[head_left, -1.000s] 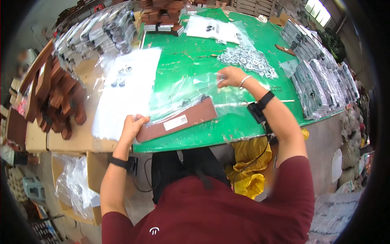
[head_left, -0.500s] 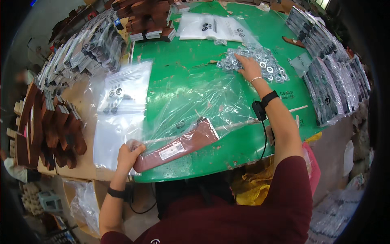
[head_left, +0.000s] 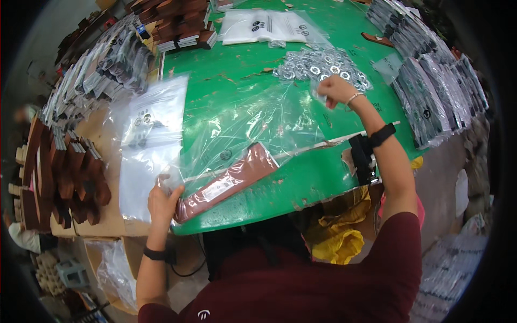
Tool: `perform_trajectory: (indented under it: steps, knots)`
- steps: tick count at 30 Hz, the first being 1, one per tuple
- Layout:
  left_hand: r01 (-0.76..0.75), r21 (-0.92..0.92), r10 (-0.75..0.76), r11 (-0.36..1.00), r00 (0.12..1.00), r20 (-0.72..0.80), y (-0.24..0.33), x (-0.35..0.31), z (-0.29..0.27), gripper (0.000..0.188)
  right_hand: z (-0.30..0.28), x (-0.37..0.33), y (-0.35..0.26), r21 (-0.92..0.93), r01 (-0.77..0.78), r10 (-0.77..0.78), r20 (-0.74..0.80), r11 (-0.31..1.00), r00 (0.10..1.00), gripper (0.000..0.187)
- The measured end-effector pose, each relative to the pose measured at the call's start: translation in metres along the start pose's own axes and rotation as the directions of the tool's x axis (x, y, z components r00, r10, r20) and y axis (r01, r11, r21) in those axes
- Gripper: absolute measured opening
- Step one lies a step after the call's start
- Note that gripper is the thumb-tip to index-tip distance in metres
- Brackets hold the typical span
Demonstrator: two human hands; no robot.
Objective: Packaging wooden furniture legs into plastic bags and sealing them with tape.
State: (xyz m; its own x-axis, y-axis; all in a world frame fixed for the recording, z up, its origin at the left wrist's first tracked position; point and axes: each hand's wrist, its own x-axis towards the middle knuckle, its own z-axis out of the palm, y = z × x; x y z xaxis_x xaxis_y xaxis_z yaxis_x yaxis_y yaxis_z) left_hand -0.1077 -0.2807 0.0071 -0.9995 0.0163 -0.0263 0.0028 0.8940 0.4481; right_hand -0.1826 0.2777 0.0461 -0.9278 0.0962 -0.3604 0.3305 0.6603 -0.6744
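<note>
A brown, flat, tapered wooden-looking piece [head_left: 242, 173] with a white label lies slantwise near the table's front edge, inside a large clear plastic bag [head_left: 215, 141]. My left hand [head_left: 163, 204] is closed on the bag's gathered plastic, beside the piece's left end. Closed in a pinch, my right hand [head_left: 336, 91] is raised over the near edge of a pile of small clear packets [head_left: 326, 65] with round metal pieces in them. A bit of clear plastic, apparently one such packet, shows at its fingers; most of it is hidden.
Flat clear bags [head_left: 151, 156] lie left of the piece, and another stack of bags [head_left: 269, 27] is at the back. Brown pieces [head_left: 81, 177] are piled at far left. Bagged pieces [head_left: 431, 102] stand in rows at right. A brown piece [head_left: 377, 39] lies back right.
My right hand has drawn back from the packet pile toward me, its fingers now closed. My left hand still grips the bag. The whole view has shifted slightly.
</note>
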Motion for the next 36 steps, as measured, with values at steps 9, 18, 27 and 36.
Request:
perform_trajectory:
  steps: [9, 18, 27, 36]
  knots:
    - [-0.085, -0.260, 0.041, 0.962, 0.984, -0.172, -0.022, 0.008, 0.029, 0.037, 0.046, -0.003, -0.006, 0.087, 0.167, -0.186, 0.300, 0.982, 0.936, 0.032]
    - [-0.058, -0.180, 0.020, 0.982, 0.978, -0.206, -0.027, 0.007, 0.036, 0.036, 0.079, 0.010, -0.033, 0.721, 0.175, -0.371, 0.122, 0.671, 0.920, 0.032]
    - [-0.032, -0.222, 0.002, 0.974, 0.991, -0.135, -0.014, 0.004, 0.030, 0.033, 0.064, -0.003, -0.022, 0.141, 0.011, -0.094, 0.599, 0.990, 0.795, 0.037]
    - [0.048, -0.177, -0.069, 0.983, 0.991, -0.116, -0.025, 0.006, 0.034, 0.040, 0.105, 0.019, -0.052, 0.218, 0.217, -0.298, 0.476, 0.952, 0.827, 0.036]
